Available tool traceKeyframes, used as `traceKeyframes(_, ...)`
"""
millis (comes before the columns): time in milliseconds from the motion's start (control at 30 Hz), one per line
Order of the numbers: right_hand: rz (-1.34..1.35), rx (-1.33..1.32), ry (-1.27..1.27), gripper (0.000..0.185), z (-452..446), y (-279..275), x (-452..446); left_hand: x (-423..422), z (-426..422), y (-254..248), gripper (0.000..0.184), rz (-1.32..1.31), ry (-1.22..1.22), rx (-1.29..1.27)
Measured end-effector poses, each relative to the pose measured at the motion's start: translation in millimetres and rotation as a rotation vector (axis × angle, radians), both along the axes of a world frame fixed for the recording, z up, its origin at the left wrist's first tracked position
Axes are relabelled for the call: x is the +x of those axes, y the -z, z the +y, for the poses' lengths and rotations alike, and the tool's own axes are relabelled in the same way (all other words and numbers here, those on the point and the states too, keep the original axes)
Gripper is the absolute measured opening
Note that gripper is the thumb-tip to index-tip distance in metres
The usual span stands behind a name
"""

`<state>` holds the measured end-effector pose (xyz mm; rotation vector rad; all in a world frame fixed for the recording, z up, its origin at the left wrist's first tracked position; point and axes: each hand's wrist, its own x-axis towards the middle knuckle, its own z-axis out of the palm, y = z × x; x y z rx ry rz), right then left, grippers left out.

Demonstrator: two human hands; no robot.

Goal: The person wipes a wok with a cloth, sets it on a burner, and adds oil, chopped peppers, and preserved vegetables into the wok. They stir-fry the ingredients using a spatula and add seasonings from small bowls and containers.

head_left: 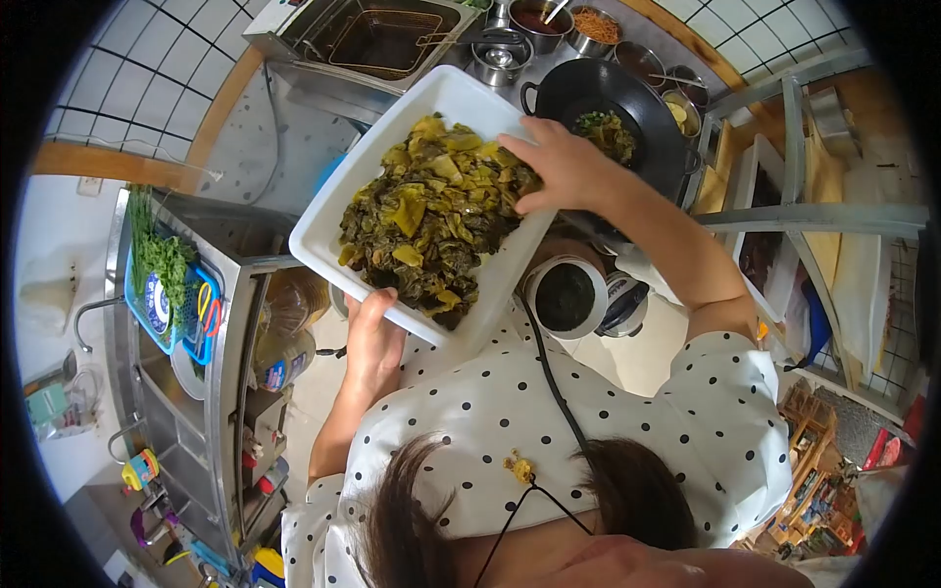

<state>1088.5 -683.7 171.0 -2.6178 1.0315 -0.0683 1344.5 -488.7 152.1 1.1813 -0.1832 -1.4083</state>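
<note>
A white rectangular tub is tilted in front of my chest. Chopped, dark yellow-green leafy vegetables, which look like pickled greens, lie heaped in it. My left hand grips the tub's near-left rim, thumb on top and the other fingers mostly hidden underneath. Over the tub's right rim reaches my right hand, its visible fingers and thumb spread at the edge of the greens. Some fingertips are hard to make out. Beyond that forearm stands a black wok with a small pile of similar greens inside.
A fryer with a wire basket stands at the back. Steel pots and sauce bowls line the counter behind the wok. A metal shelf unit with a blue basket is at left. Below the tub sits a white bucket of dark contents.
</note>
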Motion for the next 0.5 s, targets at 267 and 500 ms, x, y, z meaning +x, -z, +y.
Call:
traceKeyframes(267, 0.15, 0.153, -0.04, 0.109, 15, 10, 43, 6, 14, 9, 0.028, 0.071, -0.012, -0.015)
traceKeyframes(500, 0.26, 0.2, -0.04, 0.082, 22, 34, 63, 17, 16, 24, 0.026, 0.136, 0.045, 0.059)
